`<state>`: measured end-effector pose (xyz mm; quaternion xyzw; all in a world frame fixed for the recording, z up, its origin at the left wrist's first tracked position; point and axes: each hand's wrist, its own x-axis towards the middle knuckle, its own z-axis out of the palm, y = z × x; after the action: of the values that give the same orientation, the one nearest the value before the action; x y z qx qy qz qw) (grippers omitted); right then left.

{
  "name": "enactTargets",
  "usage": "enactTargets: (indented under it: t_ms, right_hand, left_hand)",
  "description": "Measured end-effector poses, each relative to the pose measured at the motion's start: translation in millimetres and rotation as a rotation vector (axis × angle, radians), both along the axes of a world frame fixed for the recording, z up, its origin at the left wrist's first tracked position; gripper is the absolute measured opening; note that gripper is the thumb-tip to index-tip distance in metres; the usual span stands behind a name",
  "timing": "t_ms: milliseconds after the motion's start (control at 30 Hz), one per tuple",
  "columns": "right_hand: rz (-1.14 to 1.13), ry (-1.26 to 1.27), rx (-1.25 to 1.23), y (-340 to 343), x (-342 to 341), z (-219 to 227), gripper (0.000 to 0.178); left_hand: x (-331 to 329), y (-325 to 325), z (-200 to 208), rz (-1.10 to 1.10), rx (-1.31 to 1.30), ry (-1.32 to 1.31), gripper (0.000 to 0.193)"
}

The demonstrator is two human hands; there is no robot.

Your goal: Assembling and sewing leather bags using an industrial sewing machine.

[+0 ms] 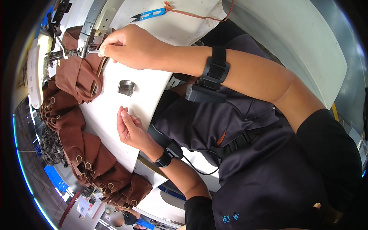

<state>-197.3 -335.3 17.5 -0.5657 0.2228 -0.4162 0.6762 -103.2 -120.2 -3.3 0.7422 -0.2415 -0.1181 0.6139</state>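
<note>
From the head view, I saw my right hand (128, 46) pinching a small pale piece at the sewing machine (57, 42), over the brown leather bag (78, 76) on the white desk (111, 111). My left hand (130, 128) hovered loosely curled, empty, near a metal clip (126, 87).

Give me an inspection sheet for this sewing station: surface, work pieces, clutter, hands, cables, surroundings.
Surface: white table, curved by the lens.
Job's things: brown leather piece under the sewing machine head; chain of brown pieces with metal rings hanging off the table edge.
Clutter: blue thread snips on an orange cord; small metal clip.
Hands: right hand pinching at the needle area; left hand open, empty, above the table edge.
Cables: black wire from the left wristband.
Surroundings: blurred shop floor below.
</note>
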Motion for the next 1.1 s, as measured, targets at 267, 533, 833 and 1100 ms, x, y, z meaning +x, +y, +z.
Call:
enactTargets:
  t_ms: [267, 533, 833, 1100]
  right_hand:
    - [0.068, 0.015, 0.097, 4, -15, 0, 0.029]
    - [0.142, 0.068, -0.037, 19, -23, 3, 0.027]
    - [0.280, 0.264, -0.675, 65, -13, -10, 0.022]
    - [0.327, 0.460, -0.784, 75, -3, -13, 0.021]
  left_hand:
    - [0, 0, -2, 0.010, -0.018, -0.017, 0.028]
    - [-1, -1, 2, 0.051, -0.027, 0.019, 0.027]
    - [10, 8, 6, -0.128, -0.067, 0.098, 0.035]
    - [13, 14, 6, -0.178, -0.076, 0.139, 0.033]
